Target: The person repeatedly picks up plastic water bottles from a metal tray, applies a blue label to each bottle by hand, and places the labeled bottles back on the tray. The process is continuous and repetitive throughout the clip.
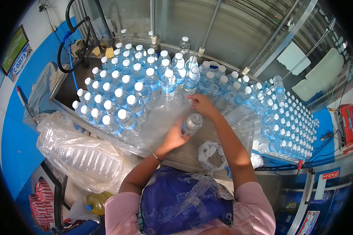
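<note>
Currently L hand point(176, 136) grips clear btl point(192, 123); R hand point(201, 105) nearby, can't tell if holding sth.

My metal bench point(188, 148) carries a clear bag point(209, 159) of white caps point(211, 151). Beyond that bag and to its left, I have capped bottles point(126, 83) standing in a crowd; more capped bottles point(222, 85) stand straight beyond it.

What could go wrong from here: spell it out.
The bottle in the left hand might slip if the grip loosens.

The right hand is close to the standing bottles; a bump could topple some.

The clear bag of white caps sits beside the right forearm; a nudge might spill them.
</note>
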`<state>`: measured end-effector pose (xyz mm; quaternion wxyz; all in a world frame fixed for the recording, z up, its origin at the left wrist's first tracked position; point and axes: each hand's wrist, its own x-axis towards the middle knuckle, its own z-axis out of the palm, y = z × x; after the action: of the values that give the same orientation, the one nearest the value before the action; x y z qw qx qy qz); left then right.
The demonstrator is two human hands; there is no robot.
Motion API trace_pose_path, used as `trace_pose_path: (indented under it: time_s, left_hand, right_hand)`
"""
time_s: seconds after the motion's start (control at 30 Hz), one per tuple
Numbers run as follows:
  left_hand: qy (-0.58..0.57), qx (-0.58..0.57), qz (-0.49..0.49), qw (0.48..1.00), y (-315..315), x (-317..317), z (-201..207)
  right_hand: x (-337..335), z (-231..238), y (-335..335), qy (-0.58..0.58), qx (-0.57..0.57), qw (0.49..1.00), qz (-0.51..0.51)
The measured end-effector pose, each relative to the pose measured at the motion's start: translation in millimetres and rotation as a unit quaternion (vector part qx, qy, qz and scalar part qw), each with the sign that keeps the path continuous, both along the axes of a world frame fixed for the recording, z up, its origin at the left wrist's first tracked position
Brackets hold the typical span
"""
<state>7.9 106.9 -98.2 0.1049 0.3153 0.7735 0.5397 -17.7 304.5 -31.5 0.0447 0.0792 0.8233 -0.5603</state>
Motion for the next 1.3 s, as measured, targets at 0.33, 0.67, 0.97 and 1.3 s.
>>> trace_pose_path:
  time_s: [0.33,0.67,0.97,1.3]
  left_hand:
    - [0.100,0.072,-0.104,0.987,87,-103,-22]
    - [0.121,0.057,0.119,0.984,63,-84,-11]
    - [0.118,0.030,0.204,0.971,34,-92,-18]
    - [0.011,-0.119,-0.056,0.991,-19,-46,23]
  right_hand:
    - [99,34,-41,0.346,0.275,0.896,0.041]
    - [100,7,-39,0.420,0.263,0.869,-0.011]
    - [28,38,-12,0.281,0.072,0.952,-0.094]
    - [-25,-2,-14,0.216,0.207,0.953,-0.054]
